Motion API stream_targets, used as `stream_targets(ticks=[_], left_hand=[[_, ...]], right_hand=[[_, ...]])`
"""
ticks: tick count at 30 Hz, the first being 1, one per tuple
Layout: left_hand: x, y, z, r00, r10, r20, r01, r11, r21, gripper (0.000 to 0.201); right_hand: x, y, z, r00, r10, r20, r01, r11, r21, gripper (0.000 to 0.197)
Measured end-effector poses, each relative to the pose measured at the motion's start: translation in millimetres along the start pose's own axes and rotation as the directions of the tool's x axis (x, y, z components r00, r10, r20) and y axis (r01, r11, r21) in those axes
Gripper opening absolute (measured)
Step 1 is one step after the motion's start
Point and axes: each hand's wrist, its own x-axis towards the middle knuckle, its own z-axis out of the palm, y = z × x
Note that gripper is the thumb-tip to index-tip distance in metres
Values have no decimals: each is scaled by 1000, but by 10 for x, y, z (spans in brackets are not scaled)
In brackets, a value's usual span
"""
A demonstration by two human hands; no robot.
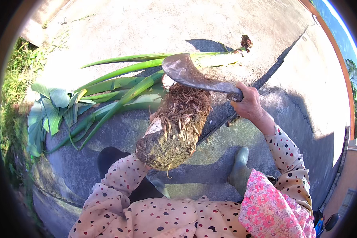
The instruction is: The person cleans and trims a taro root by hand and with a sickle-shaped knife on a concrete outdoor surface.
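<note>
In front of me is a large taro-like corm, brown and rough, with a mat of reddish-brown roots over its upper part. My left hand grips it from the left and underneath, mostly hidden behind it. My right hand is closed round the handle of a broad, hooked billhook. Its dark, worn blade points left and passes over the rooty top of the corm. Long green leaf stalks stretch left from behind the corm to drooping, folded leaves.
Another pale-based stalk with a brown root end lies beyond the blade. The concrete ground has a dark crack running diagonally at the right. My boots stand near the corm. Grass borders the left side.
</note>
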Motion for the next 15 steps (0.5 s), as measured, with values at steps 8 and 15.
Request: stream_targets(ticks=[8, 15], left_hand=[[98, 40, 74, 999, 42, -23, -41, 999, 25, 57], [24, 39, 56, 995, 67, -74, -64, 997, 42, 58]], right_hand=[[-91, 10, 141, 995, -99, 28, 96, 990, 102, 21], [-121, -441, 354, 977, -177, 116, 134, 942, 306, 22]])
